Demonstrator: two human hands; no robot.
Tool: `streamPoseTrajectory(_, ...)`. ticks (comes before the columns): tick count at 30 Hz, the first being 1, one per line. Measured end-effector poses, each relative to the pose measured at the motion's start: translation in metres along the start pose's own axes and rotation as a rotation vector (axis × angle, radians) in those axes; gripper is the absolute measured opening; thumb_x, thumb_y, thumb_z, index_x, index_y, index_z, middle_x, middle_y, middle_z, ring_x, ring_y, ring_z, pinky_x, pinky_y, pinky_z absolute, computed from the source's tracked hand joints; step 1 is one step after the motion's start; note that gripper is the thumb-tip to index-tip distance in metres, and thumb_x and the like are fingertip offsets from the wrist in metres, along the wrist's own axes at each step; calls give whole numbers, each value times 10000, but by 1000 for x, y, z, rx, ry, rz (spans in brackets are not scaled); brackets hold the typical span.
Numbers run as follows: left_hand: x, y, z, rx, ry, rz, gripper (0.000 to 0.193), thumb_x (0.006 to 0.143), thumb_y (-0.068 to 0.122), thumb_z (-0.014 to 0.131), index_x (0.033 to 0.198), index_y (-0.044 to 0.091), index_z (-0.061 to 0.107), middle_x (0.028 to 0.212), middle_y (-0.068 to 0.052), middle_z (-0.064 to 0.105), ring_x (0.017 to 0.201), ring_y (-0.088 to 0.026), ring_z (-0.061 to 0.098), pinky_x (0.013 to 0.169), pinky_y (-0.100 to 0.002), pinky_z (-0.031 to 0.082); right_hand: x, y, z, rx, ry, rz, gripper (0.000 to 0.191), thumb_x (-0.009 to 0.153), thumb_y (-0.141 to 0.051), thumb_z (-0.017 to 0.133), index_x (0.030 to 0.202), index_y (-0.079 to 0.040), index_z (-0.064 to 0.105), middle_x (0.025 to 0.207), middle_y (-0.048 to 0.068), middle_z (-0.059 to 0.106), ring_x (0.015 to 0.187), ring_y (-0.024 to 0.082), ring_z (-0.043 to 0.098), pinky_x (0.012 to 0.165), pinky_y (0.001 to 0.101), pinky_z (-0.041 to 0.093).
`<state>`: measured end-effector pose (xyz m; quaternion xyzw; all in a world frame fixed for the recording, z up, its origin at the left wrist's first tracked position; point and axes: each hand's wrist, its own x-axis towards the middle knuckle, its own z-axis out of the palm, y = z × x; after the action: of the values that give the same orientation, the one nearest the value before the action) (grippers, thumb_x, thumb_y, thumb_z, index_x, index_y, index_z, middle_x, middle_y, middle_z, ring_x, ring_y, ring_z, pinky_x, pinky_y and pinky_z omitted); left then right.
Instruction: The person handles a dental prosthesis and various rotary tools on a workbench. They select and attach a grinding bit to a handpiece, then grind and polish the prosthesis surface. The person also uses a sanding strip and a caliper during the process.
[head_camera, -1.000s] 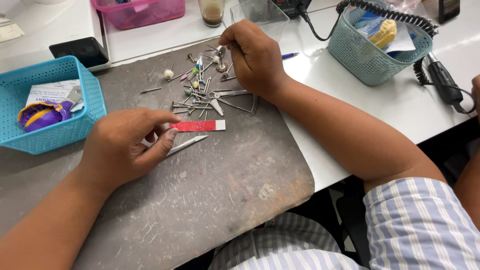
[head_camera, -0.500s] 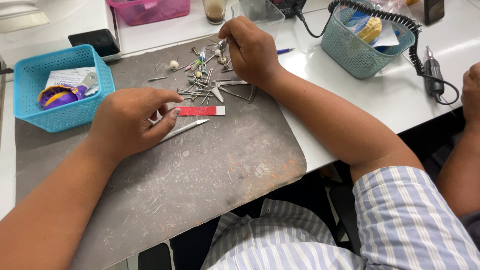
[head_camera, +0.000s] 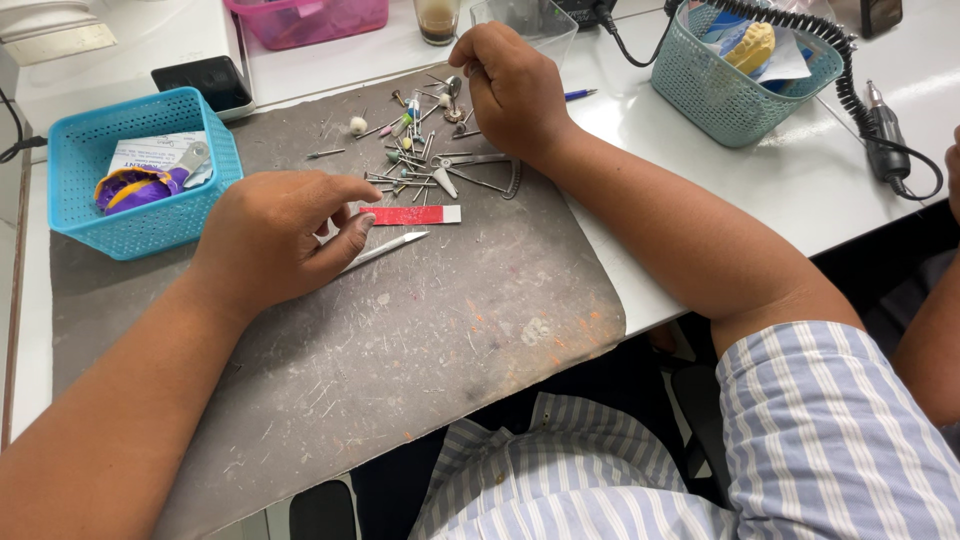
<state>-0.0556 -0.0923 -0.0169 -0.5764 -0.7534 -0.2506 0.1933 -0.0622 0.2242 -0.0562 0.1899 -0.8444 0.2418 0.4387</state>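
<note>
**A:** Since the earlier frame little has shifted: my right hand (head_camera: 515, 85) is still up at twelve o'clock on the grey mat (head_camera: 420, 330), over the heap of small burs and bits (head_camera: 415, 155), and my left hand (head_camera: 275, 235) still rests at nine o'clock of the red strip (head_camera: 412, 214). The view has only drifted a little.

**B:** What is each grip doing?

**A:** The right grip is curled nearly closed, fingertips drawn together at the heap's far edge. It looks to be pinching one small bit, but the knuckles hide it, so I cannot tell for sure. The left grip is loosely curled, thumb tip touching the handle end of the slim metal tool (head_camera: 385, 250), which lies flat just at six o'clock of the red strip.

**B:** How would you sort through that heap well?

**A:** Lift one bit by its shank, straight up, so the neighbours don't scatter (they roll easily). Keep the left hand steady on the mat.

**B:** Anything nearby?

**A:** A blue basket (head_camera: 80, 165) at nine o'clock, a teal basket (head_camera: 700, 90) at two, both on the white table (head_camera: 790, 180).
</note>
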Motion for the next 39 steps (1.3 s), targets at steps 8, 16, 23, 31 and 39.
streamPoseTrajectory(8,4,1,-1,-4,16,-27,206,875,137,775,1071,114,719,823,-50,725,650,-194,674,585,-333,519,4,-3,-5,-20,-4,-83,144,955,64,589,1021,-59,626,955,101,656,794,296,684,686,387,528)
streamPoseTrajectory(16,5,-1,2,6,-24,-64,192,881,145,772,1064,111,728,798,-46,722,636,-191,677,569,-330,516,5,-3,-7,-74,-39,-111,166,923,55,605,1026,-71,635,932,98,649,760,311,664,652,416,512)
streamPoseTrajectory(23,11,0,7,39,-32,-95,234,854,145,774,1083,117,737,794,-46,721,619,-197,664,569,-327,512,7,-3,-14,-66,-57,-153,194,874,26,635,1027,-94,640,928,73,646,792,293,671,657,409,514)
streamPoseTrajectory(31,16,1,10,99,-59,-100,230,831,155,779,1057,133,744,767,-41,711,621,-225,660,588,-364,505,6,1,-16,-44,-141,-175,214,873,1,627,1052,-116,642,921,56,646,783,283,665,650,404,508)
streamPoseTrajectory(39,20,-9,-1,8,-21,-37,237,794,159,777,1023,123,731,718,-29,681,644,-252,669,585,-400,505,25,-7,-21,30,-215,-162,273,813,42,649,1051,-87,676,923,84,662,785,296,673,664,406,517)
